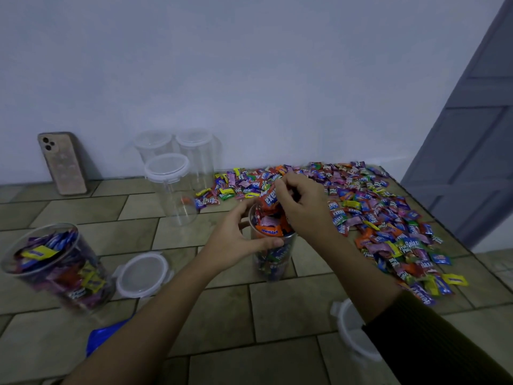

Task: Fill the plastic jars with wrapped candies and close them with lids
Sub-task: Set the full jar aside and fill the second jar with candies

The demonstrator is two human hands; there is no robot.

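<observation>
Topping up a nearly full plastic jar (273,259) with wrapped candies.

Gripping the jar's rim with the left hand (236,240), thumb on the near side and fingers curled round the far side; pinching a red-wrapped candy (268,197) in the curled fingers of the right hand (302,204), just over the jar's mouth, with candies heaping above the rim. Lying spread to the right of and beyond the right hand, the loose candy pile (374,212). Standing well left of the left hand, an open filled jar (55,268), with a loose lid (141,273) between it and the left forearm; showing partly under the right forearm, a second lid (349,329). Standing beyond the left hand, a lidded empty jar (172,187), and further left a phone (63,162) leaning against the wall.
</observation>
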